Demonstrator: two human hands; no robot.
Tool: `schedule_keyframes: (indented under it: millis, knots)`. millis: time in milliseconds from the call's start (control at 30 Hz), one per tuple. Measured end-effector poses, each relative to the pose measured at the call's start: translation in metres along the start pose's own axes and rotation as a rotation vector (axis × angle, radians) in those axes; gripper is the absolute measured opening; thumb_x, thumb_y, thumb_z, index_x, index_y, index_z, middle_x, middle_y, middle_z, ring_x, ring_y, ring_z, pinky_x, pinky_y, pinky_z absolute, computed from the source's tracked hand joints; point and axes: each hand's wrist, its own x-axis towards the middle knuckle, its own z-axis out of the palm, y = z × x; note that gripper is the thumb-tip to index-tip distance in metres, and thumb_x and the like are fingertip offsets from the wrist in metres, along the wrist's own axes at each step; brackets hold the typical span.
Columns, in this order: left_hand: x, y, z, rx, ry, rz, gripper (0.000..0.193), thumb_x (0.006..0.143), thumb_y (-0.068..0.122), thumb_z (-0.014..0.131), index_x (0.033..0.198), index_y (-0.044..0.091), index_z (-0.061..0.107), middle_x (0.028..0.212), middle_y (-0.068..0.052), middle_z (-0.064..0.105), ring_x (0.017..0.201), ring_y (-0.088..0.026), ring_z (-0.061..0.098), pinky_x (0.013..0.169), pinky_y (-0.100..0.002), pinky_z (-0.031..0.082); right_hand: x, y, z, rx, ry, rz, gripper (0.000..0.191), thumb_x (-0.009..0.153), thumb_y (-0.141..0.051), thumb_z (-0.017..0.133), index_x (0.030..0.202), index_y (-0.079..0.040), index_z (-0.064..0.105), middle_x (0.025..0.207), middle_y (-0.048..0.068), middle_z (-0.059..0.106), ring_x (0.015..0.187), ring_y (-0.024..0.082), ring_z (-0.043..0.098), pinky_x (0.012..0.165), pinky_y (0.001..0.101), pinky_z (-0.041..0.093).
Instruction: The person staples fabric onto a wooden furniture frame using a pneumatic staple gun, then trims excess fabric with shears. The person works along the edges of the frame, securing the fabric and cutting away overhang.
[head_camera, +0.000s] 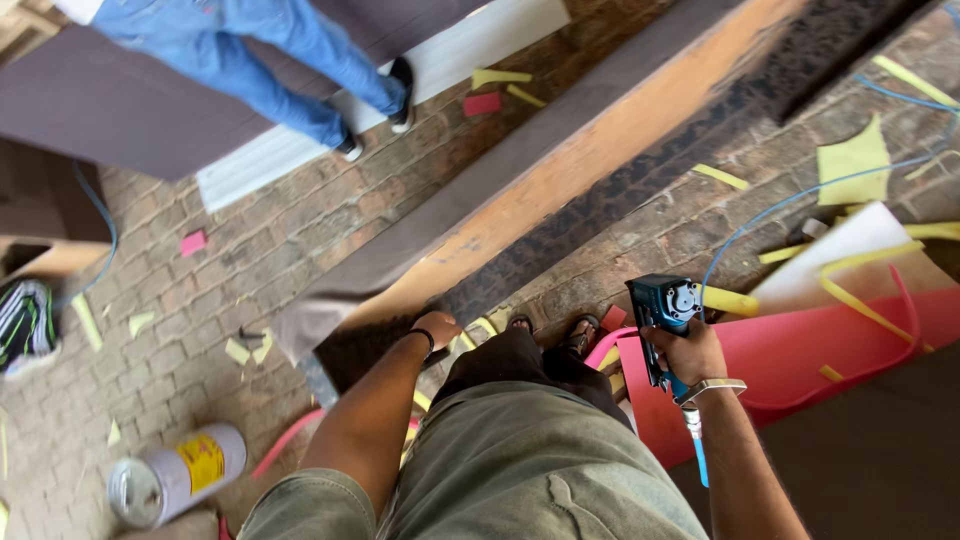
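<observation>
Overhead, right hand (685, 355) wrapped tight around blue stapler (662, 305), held above pink sheet (800, 350). Left hand (436, 328) rests on board (560, 180) end; finger spread not discernible.

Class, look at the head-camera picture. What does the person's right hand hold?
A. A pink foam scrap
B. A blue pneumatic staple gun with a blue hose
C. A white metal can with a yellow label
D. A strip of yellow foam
B: the right hand grips the blue pneumatic staple gun, its blue hose running down past the wrist, while the left hand rests on the brown fabric-covered wooden panel.
</observation>
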Motion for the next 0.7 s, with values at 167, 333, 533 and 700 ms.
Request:
schedule_keyframes:
  millis: [167, 333, 533, 700]
  knots:
    - [0.001, -0.023, 0.011, -0.169, 0.137, 0.005, 0.044, 0.084, 0.037, 0.071, 0.119, 0.01, 0.071, 0.122, -0.016, 0.072, 0.115, -0.033, 0.067, 0.1, -0.041, 0.052, 0.015, 0.001, 0.03, -0.12, -0.106, -0.043, 0.022, 0.083, -0.016, 0.08, 0.078, 0.001, 0.068, 0.06, 0.009, 0.063, 0.049, 0.018, 0.057, 0.046, 0.0354, 0.045]
    - [-0.001, -0.035, 0.008, -0.265, 0.224, 0.081, 0.05, 0.091, 0.038, 0.064, 0.131, 0.01, 0.067, 0.131, -0.015, 0.068, 0.122, -0.031, 0.064, 0.105, -0.04, 0.049, 0.044, -0.008, 0.076, -0.119, -0.296, -0.064, 0.027, 0.084, -0.015, 0.08, 0.076, 0.005, 0.064, 0.06, 0.009, 0.061, 0.046, 0.02, 0.055, 0.043, 0.0356, 0.044]
    - [-0.04, -0.105, 0.022, -0.482, 0.326, -0.026, 0.05, 0.09, 0.034, 0.065, 0.134, 0.01, 0.065, 0.134, -0.011, 0.067, 0.124, -0.028, 0.064, 0.105, -0.039, 0.049, 0.06, -0.056, 0.148, -0.457, -0.437, -0.169, 0.026, 0.083, -0.02, 0.08, 0.078, 0.002, 0.069, 0.062, 0.008, 0.065, 0.05, 0.017, 0.059, 0.046, 0.0346, 0.049]
    - [-0.073, -0.163, 0.059, -0.647, 0.31, -0.128, 0.047, 0.089, 0.034, 0.07, 0.128, 0.008, 0.07, 0.129, -0.012, 0.071, 0.12, -0.026, 0.067, 0.103, -0.037, 0.051, 0.037, -0.089, 0.184, -0.591, -0.443, -0.245, 0.032, 0.084, -0.026, 0.081, 0.08, 0.004, 0.07, 0.063, 0.009, 0.068, 0.051, 0.017, 0.061, 0.05, 0.0345, 0.05]
